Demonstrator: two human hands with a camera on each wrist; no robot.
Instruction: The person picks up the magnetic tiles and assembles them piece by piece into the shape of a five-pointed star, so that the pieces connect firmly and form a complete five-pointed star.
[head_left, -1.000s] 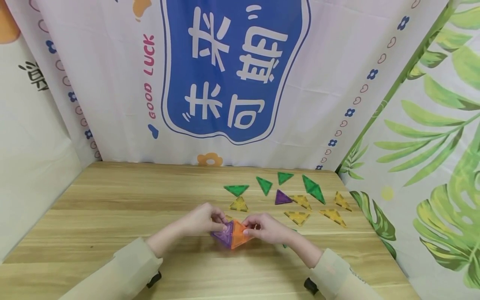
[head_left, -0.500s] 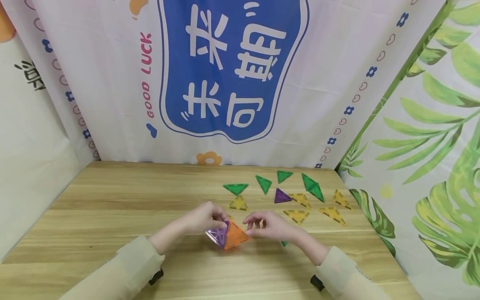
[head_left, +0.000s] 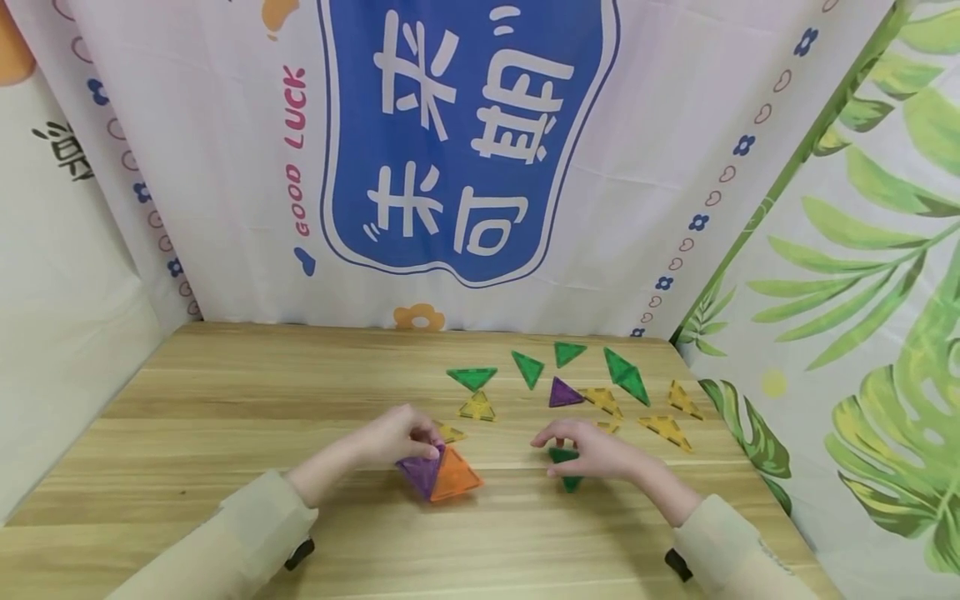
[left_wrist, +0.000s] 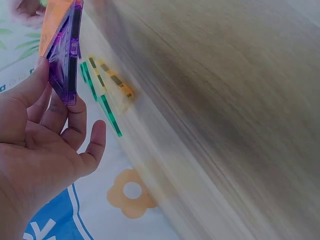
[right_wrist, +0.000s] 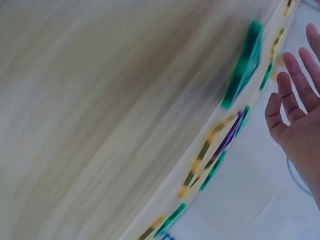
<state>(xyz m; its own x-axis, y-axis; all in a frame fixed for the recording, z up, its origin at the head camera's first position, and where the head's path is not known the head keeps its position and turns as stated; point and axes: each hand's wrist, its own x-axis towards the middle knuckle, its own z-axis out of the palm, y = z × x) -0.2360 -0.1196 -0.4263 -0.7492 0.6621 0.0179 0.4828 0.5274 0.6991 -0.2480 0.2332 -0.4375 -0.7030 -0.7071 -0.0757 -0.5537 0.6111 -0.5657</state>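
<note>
In the head view my left hand (head_left: 397,435) pinches a purple triangular magnetic tile (head_left: 420,473) near its top corner. An orange triangular tile (head_left: 456,478) is joined to it along one edge, and the pair stands tilted. The left wrist view shows thumb and fingers on the purple tile (left_wrist: 64,65), with the little finger sticking out free. Over a green triangular tile (head_left: 572,482) to the right hovers my right hand (head_left: 596,452), its fingers loosely bent and holding nothing. That hand covers part of the green tile.
Several green triangles (head_left: 472,377) lie toward the back right. Among them are yellow triangles (head_left: 666,431) and one purple triangle (head_left: 564,393). A yellow tile (head_left: 451,432) lies just behind my left hand. Printed cloth (head_left: 247,275) hangs along the table's back edge.
My right hand has let go of the orange tile and moved right to the green tile. My left hand has carried the joined purple and orange tiles slightly left.
</note>
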